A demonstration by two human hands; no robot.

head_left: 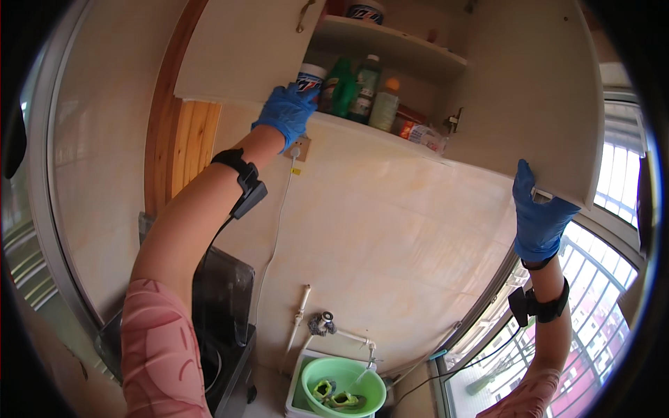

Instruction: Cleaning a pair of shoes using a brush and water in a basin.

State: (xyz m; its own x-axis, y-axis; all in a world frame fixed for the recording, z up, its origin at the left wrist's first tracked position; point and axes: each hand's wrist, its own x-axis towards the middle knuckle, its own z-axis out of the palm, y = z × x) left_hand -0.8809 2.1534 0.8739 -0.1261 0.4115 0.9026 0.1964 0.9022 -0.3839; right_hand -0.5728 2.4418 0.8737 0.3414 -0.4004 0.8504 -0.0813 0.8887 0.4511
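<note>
Pale wall panels (390, 230) are closing in a narrow kitchen corner, with an open wall cabinet (387, 36) hanging over it. On its bottom board, at the left end of a row, a white tub (311, 71) with a dark-blue label is standing upright, its axis running up and down. The left hand (286, 111), gloved in blue, is lying against the tub's lower front with fingers bending over it; whether they are pressing together on it, I cannot tell. From that hand the tub is lying just above and to the right, and the left hand is by far the nearer one. Beside the tub, a green bottle (341, 87), a dark bottle (364, 89) with a white cap and an orange-capped bottle (385, 108) are standing close together.

Well apart, the right hand (547, 223), also gloved, is touching the open door's (529, 104) lower edge, its thumb spreading away; the other fingers are not showing clearly enough to judge their grip. Far below, a light-green basin (371, 391) is holding yellow-green, shoe-like items (345, 400) near a tap (371, 346).
</note>
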